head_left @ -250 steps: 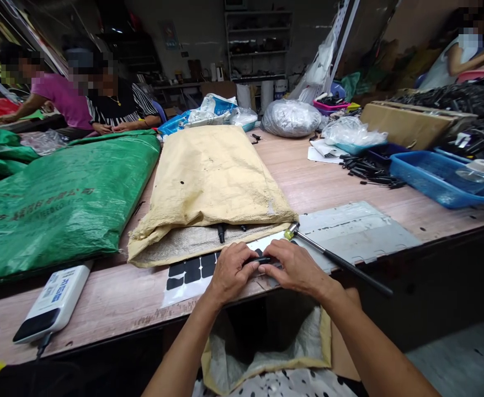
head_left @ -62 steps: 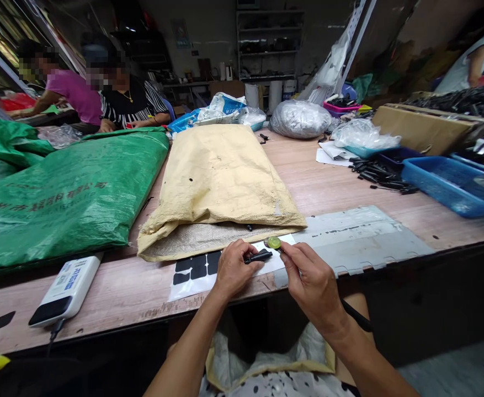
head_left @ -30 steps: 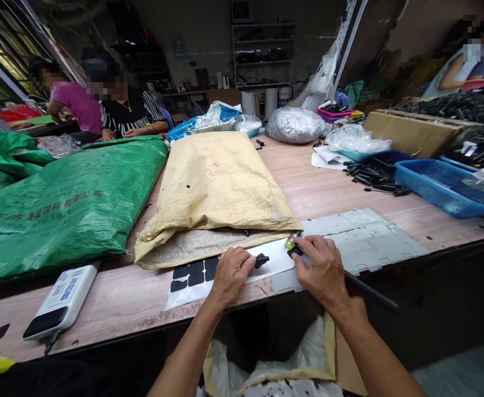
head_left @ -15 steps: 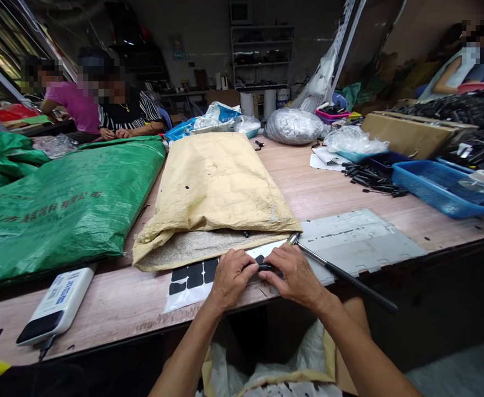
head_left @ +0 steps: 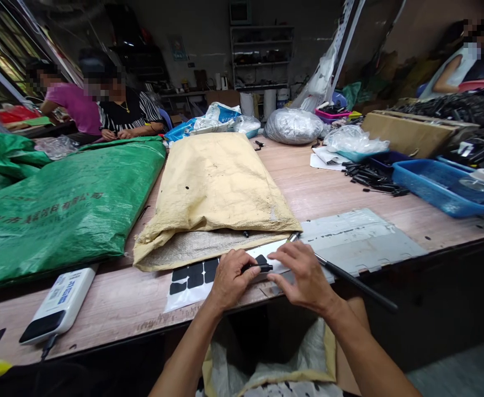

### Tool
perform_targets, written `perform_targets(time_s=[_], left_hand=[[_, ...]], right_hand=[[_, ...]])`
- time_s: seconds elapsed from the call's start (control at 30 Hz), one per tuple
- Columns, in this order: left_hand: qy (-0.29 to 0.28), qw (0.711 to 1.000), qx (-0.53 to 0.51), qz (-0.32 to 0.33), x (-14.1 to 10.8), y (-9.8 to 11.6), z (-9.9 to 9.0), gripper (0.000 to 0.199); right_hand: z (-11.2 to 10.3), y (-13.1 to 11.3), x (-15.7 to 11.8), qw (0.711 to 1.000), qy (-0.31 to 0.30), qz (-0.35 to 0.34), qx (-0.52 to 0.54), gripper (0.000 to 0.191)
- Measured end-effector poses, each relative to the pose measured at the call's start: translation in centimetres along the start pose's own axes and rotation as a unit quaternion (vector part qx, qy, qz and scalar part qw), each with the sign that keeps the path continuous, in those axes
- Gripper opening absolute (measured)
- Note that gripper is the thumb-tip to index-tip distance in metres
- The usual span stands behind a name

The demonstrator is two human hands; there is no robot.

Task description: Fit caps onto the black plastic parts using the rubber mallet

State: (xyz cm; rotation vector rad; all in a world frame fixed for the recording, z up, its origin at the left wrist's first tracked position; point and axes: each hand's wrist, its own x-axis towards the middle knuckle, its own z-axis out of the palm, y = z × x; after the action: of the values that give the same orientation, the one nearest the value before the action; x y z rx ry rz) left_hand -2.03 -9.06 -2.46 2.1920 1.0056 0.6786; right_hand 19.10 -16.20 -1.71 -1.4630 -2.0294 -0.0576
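A small black cylindrical part (head_left: pixel 264 268) is pinched between the thumb and fingers of my left hand (head_left: pixel 232 278), just above the table's front edge. My right hand (head_left: pixel 302 274) is beside its free end, thumb and fingers apart, nothing between them. Below and behind my hands lies a white sheet with black stickers (head_left: pixel 196 274). A hammer-like tool with a metal head and a long black handle (head_left: pixel 360 285) rests at the right, its handle jutting past the table edge and partly hidden by my right hand.
A yellow woven sack (head_left: pixel 221 182) and a green sack (head_left: pixel 72 204) lie on the table. A white power bank (head_left: pixel 62 303) with a cable is at left. Blue trays (head_left: pixel 440 190) and heaped black parts (head_left: pixel 376 179) stand right. An open sack (head_left: pixel 328 353) is below. Two co-workers sit across, another far right.
My right hand has let go of the black part, opened and drawn slightly to the right. My left hand still holds the part in nearly the same place.
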Motion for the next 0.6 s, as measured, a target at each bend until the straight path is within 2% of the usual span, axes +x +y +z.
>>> perform_targets(time_s=[0.07, 0.13, 0.2, 0.3, 0.43, 0.5, 0.6], left_hand=[[0.007, 1.000, -0.010, 0.006, 0.2, -0.2, 0.0, 0.016], [0.016, 1.000, -0.018, 0.011, 0.3, -0.2, 0.0, 0.015], [0.024, 0.999, -0.022, 0.018, 0.1, 0.2, 0.0, 0.013], [0.011, 0.998, -0.002, 0.054, -1.5, 1.9, 0.2, 0.009], [-0.093, 0.989, 0.005, 0.113, -6.0, 4.0, 2.2, 0.014], [-0.147, 0.987, 0.009, 0.070, -8.2, 3.4, 4.2, 0.017], [-0.215, 0.969, 0.063, -0.106, -10.6, 0.3, 7.5, 0.026]], right_hand=[[-0.6, 0.9, -0.6, 0.995, 0.062, 0.056, -0.047, 0.030], [-0.7, 2.1, -1.1, 0.979, 0.101, 0.134, -0.118, 0.024], [-0.3, 3.0, -1.6, 0.959, 0.096, 0.190, -0.187, 0.016], [0.4, 3.5, -1.9, 0.947, 0.056, 0.207, -0.238, 0.012], [0.6, 3.2, -1.7, 0.944, 0.048, 0.213, -0.246, 0.011], [0.6, 3.1, -1.7, 0.945, 0.048, 0.213, -0.244, 0.010], [0.5, 3.1, -1.8, 0.947, 0.050, 0.211, -0.238, 0.011]])
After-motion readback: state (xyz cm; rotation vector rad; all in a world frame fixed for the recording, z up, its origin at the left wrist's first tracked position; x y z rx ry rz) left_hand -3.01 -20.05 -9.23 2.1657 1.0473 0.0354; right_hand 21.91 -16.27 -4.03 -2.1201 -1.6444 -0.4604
